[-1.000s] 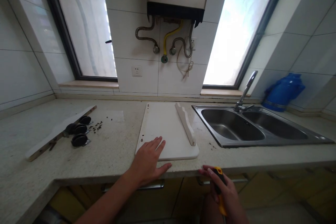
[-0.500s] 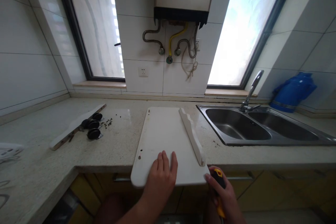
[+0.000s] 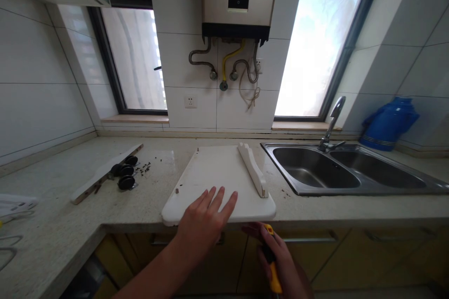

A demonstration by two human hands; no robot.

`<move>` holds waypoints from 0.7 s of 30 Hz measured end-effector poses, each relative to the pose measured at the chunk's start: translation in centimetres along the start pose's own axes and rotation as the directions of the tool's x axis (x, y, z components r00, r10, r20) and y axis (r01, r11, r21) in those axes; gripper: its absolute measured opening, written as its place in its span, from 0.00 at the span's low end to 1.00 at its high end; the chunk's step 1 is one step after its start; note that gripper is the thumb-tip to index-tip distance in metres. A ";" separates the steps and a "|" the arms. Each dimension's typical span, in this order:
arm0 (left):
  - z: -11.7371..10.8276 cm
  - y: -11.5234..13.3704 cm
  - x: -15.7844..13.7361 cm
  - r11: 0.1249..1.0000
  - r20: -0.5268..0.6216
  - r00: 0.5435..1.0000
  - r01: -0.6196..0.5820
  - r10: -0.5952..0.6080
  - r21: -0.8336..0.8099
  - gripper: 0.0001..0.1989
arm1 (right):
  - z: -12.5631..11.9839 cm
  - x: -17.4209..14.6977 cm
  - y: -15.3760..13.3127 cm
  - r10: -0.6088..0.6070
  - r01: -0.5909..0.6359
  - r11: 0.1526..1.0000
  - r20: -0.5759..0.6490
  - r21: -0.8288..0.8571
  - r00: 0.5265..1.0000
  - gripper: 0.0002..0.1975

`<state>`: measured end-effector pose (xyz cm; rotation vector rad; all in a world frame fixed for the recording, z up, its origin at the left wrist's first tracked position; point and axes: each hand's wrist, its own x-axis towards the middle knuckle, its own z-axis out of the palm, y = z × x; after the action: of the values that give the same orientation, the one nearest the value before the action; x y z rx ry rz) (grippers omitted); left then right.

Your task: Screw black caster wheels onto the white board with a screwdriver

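Left hand (image 3: 203,217), spread over the white, round-cornered flat board (image 3: 213,173) beneath, may tip it through near-edge pressure; right hand (image 3: 286,261) grips a yellow-and-black tool (image 3: 274,278).

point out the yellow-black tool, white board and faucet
Yellow-black tool (image 3: 269,253): head view, on its black section
White board (image 3: 213,173): head view, on its upper face
Faucet (image 3: 332,124): head view, on its spout

Your flat, round-cornered board (image 3: 210,168) is plain white, as is the wavy strip (image 3: 253,170) by its right edge. Your screwdriver handle (image 3: 269,253) is yellow and black. The stone countertop (image 3: 154,208) is cream, finely speckled; behind its inner corner sit black round casters (image 3: 126,182), and by its back edge a blue, shiny container (image 3: 389,124).
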<state>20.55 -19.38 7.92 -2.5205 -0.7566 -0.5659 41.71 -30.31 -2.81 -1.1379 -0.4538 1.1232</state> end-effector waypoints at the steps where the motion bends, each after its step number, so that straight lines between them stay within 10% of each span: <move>1: -0.7 -0.4 0.6 0.999 0.040 0.999 0.033 -0.032 -0.037 0.44 | 1.3 0.3 -0.2 0.021 -0.022 0.999 0.031 0.028 0.999 0.31; 12: -8.1 -7.1 7.9 0.759 0.100 0.829 0.547 -0.550 -0.354 0.26 | 13.2 5.7 -3.7 0.281 -0.350 0.913 0.296 0.212 0.913 0.22; 21: -6.9 -12.3 10.7 0.501 -0.048 0.678 0.491 -0.733 -0.713 0.25 | 21.0 9.3 -1.9 0.370 -0.443 0.856 0.283 0.266 0.885 0.22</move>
<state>19.71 -9.37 22.44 -2.4992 -1.5763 -1.7750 30.21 -12.08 5.29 -0.8363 -0.1836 1.6471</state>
